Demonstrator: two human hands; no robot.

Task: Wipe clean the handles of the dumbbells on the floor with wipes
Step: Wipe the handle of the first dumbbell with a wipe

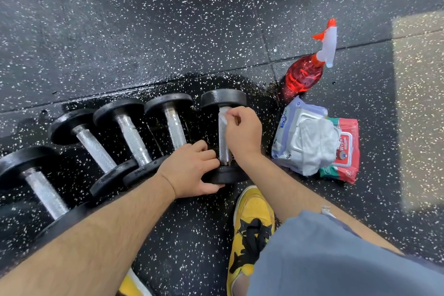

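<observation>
Several black dumbbells with knurled silver handles lie side by side on the speckled rubber floor. My right hand (243,131) pinches a white wipe (223,115) against the upper part of the handle (224,146) of the rightmost dumbbell (223,98). My left hand (192,170) grips that dumbbell's near weight head (228,175), thumb under it and fingers over its top. The neighbouring dumbbell handles (175,127) (133,137) lie bare to the left.
A blue-white wipes pack (300,137) with its lid open and a wipe sticking out lies to the right, on top of a red wipes pack (346,151). A red spray bottle (310,69) lies behind them. My yellow shoe (252,223) stands just below the dumbbell. The floor around looks wet.
</observation>
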